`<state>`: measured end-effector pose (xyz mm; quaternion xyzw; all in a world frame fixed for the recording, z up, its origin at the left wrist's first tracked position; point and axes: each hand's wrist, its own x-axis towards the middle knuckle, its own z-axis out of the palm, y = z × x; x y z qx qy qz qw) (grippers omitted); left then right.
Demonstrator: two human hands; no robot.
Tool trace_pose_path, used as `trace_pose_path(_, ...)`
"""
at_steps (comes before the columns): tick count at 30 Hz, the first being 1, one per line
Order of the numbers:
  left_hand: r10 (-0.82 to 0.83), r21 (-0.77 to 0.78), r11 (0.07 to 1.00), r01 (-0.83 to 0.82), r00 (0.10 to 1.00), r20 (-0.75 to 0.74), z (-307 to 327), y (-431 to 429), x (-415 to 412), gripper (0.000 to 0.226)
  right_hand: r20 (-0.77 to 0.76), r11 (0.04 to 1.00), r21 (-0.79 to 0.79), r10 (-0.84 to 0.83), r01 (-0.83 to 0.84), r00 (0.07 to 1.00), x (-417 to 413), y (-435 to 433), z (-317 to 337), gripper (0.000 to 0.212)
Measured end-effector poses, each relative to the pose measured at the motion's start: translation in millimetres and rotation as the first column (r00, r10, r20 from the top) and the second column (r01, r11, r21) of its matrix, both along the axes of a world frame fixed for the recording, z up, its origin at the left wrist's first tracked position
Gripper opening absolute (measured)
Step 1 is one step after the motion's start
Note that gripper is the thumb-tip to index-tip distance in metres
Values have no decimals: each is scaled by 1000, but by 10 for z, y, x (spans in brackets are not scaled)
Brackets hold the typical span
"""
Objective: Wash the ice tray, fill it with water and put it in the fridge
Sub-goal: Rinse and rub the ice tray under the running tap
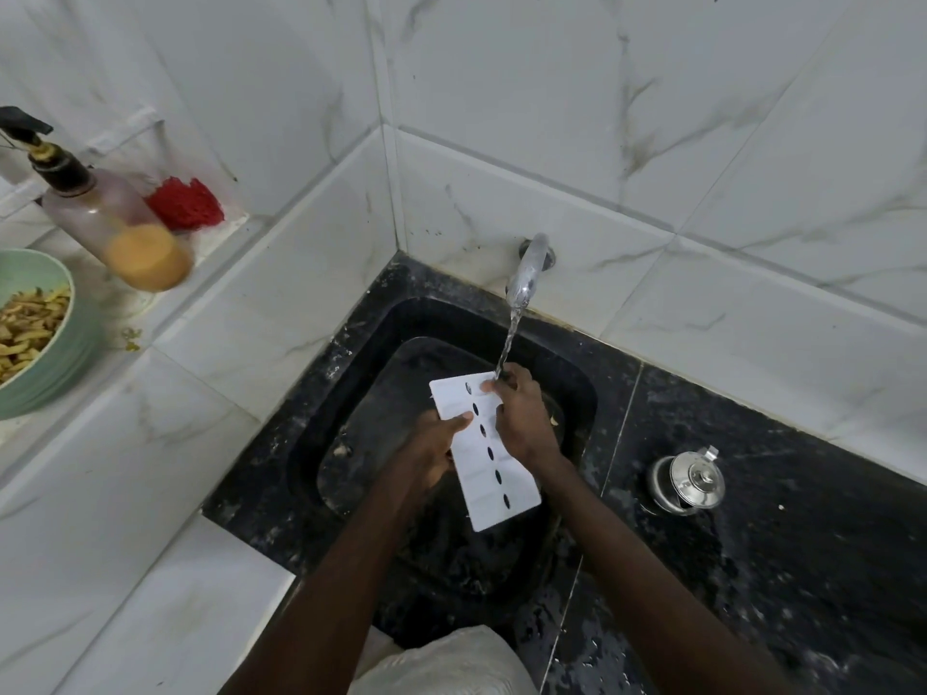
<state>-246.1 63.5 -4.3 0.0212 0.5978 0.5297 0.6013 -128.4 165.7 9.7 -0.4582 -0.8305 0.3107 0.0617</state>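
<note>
**Rinse stage: splash and slip risks at the sink**

Risks, judged from the present layout:
- The sink is sitting in a black counter that is already showing wet patches. The stream from the tap is landing on the tray's far end by the right hand, so spray is likely bouncing onto the counter.
- The ice tray is being held above the basin with its flat, slotted face up. It is wet plastic and could be slipping. Whether the cups are getting rinsed cannot be told.

Hand pose:
- The left hand is gripping the tray's left long edge, thumb lying on top and fingers hidden beneath.
- The right hand is curling round the far right edge, fingertips pressing on the top face.
</note>
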Motion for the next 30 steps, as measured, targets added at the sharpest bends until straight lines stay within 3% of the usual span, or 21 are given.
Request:
trace_pose_path(3, -42, 69, 997, 45, 998, -39, 23, -3, 37, 31, 99, 991, 37, 123, -127, 987, 19, 31, 13, 51)
trace_pose_path(5, -21, 79, 996, 27, 997, -75, 27, -2, 22, 34, 78, 982, 36, 181, -185, 980, 37, 36, 23, 61)
trace_pose_path(10, -13, 34, 999, 14, 999, -31, 39, 21, 38, 36, 220, 985, 98, 115, -139, 969, 115, 166, 41, 62)
trace_pose_path(15, 15, 66, 998, -12, 999, -43, 41, 33, 14, 31, 147, 970, 31, 232, -239, 961, 45, 111, 17, 66)
trace_pose_path(21, 8, 51, 999, -7, 1000, -4, 19, 35, 65, 23, 240, 989, 80, 104, -126, 965, 47, 218, 73, 65)
trace_pose_path(26, 39, 69, 997, -40, 999, 19, 37, 26, -60, 35, 133, 976, 24, 210, -215, 969, 3, 124, 45, 71)
trace_pose_path(30, 138, 6, 990, -138, 989, -50, 23, -12, -71, 32, 52, 999, 40, 9, -11, 999, 81, 114, 3, 55)
